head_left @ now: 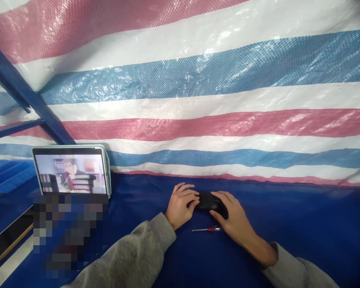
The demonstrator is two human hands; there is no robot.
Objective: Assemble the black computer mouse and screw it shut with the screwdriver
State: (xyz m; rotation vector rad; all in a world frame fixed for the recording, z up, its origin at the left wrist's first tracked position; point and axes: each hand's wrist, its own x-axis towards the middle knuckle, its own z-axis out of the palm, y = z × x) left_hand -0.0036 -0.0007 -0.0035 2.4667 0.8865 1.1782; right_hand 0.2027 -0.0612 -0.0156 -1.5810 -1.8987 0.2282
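A black computer mouse [209,201] lies on the blue table surface, held between both hands. My left hand [182,204] is closed at the left end of the mouse, its fingers bent and the fingertips touching it. Around the right end wraps my right hand [234,218], thumb on the near side and fingers over the far side. Just in front of the mouse lies a small screwdriver [207,229] with a red and clear handle, its thin shaft pointing left. Part of its handle end is close to my right thumb.
At the left a tablet [72,172] in a light case stands upright, playing a cartoon. A phone [10,232] lies at the lower left beside a blurred patch. Blue trays [15,176] sit farther back. A striped tarp [198,88] hangs behind the table, with a blue metal frame [27,92] at left.
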